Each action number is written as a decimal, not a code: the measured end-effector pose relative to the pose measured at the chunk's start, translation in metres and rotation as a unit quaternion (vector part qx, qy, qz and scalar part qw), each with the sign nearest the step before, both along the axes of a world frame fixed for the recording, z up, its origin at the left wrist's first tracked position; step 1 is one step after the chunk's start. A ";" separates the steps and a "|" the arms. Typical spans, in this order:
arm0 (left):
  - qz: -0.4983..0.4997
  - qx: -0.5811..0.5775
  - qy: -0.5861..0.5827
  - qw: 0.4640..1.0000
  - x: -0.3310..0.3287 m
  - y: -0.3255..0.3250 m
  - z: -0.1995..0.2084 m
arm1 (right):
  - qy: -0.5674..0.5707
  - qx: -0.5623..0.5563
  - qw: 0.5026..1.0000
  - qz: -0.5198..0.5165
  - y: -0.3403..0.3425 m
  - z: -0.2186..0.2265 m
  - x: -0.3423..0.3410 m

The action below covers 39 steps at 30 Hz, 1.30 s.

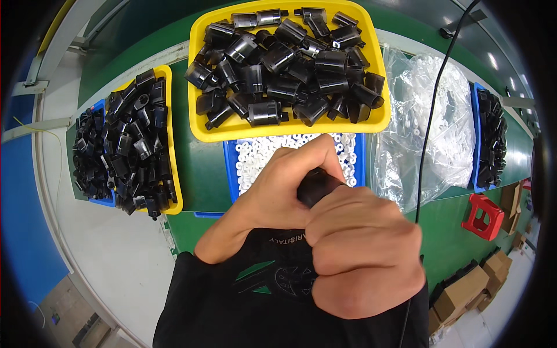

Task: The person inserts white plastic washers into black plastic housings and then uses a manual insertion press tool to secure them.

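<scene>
Close to the camera, my left hand [278, 188] is wrapped round a dark black part [316, 187] with a rounded end. Most of that part is hidden by the fingers. My right hand [365, 252] is closed in a fist, right up against the black part and in front of my chest. Whatever lies inside the fist cannot be seen. Beyond both hands, a blue tray [232, 168] holds many small white rings [249, 162]. A yellow tray [232, 134], heaped with black cylindrical plastic housings [284, 87], sits across its far side.
More black parts fill a yellow tray [176, 191] and a blue tray [110, 202] on the left, and a blue tray [478, 139] far right. A clear plastic bag [429, 127] holds white pieces. A black cord [429, 122] hangs down. Below right are a red stool [484, 217] and cardboard boxes [461, 296].
</scene>
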<state>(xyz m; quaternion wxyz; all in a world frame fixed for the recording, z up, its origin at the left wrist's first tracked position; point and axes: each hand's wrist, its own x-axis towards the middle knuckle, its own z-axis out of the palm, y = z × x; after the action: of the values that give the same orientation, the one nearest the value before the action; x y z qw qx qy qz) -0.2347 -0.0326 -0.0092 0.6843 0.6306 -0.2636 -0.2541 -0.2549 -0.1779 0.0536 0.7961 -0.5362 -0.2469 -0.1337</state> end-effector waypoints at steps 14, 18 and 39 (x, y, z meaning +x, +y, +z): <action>-0.024 0.009 -0.048 0.999 0.008 -0.002 0.025 | -0.120 -0.031 0.992 -0.005 -0.006 -0.014 -0.005; -0.038 -0.059 0.093 0.993 0.006 0.016 0.011 | 0.036 0.052 0.995 -0.081 0.012 -0.005 -0.015; -0.024 -0.060 0.084 0.994 -0.006 0.036 0.019 | -0.025 -0.040 0.991 0.127 0.006 0.017 0.000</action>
<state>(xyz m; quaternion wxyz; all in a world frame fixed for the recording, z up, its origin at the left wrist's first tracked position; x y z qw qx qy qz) -0.2408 0.0032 0.0097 0.7345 0.5580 -0.2349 -0.3065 -0.2553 -0.1715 0.0704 0.7781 -0.5281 -0.3383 -0.0346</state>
